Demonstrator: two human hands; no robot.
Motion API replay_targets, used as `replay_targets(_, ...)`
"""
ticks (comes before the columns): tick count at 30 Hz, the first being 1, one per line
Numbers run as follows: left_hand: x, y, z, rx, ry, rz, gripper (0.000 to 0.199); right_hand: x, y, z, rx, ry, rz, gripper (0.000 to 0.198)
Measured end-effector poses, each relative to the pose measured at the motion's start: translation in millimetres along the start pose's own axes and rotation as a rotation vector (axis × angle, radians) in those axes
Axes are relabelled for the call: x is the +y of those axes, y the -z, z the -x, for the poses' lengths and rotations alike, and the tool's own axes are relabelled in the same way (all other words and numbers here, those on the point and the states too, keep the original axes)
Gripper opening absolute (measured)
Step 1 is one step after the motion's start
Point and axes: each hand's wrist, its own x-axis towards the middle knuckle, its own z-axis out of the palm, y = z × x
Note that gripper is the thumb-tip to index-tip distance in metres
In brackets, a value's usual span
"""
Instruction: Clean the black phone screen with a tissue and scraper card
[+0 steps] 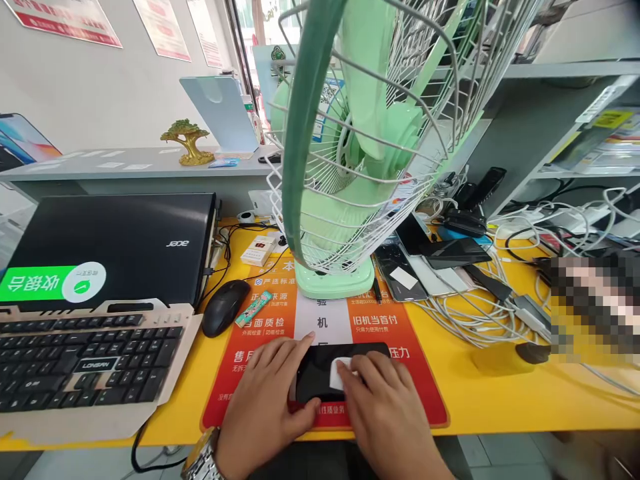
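The left hand (270, 393), a metal watch (203, 457) at its wrist, steadies the left end of a black phone (317, 369), index finger by the far corner and thumb at the near edge. The phone lies flat between the hands, which are apart from each other; the right hand (385, 400) pinches a white wipe (337, 380) against the screen. On the yellow table (480, 403), from the left, sit a keyboard (83, 363) before a black Acer laptop (115, 240), a mouse (226, 308), the red-and-white mat (430, 407) under the phone, a green fan (334, 285) on the mat's far part, more phones (399, 270) and tangled white cables (473, 323). Beyond, posters (163, 27) hang on the left wall, a golden tree ornament (195, 159) stands on a grey ledge (110, 172), and a loaded shelf (575, 70) fills the right.
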Motion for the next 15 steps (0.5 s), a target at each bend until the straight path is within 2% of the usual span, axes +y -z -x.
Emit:
replay_targets(4,-0.3,0.8,-1.0,-0.008,-0.004,-0.012,0.081,19.2,9.6,3.2,0.03,-0.107,0.051,0.024)
replay_targets(7,-0.5,0.6,-1.9,0.005,-0.011,-0.012,0.082,2.1,1.8,-6.3,0.004,-0.105,0.052,0.024)
replay_targets(11,-1.4,-1.2,-0.4,0.024,-0.031,-0.01,0.084,-26.0,-10.0,-12.9,-0.014,0.001,-0.004,0.029)
replay_targets(13,-0.5,-1.3,-0.2,0.024,-0.02,-0.023,0.082,-20.4,-5.6,-6.2,-0.006,-0.002,-0.025,0.028)
replay_targets(15,0.7,-0.7,-0.9,0.018,0.0,-0.045,0.081,-2.6,3.8,3.9,0.018,-0.046,-0.023,0.026)
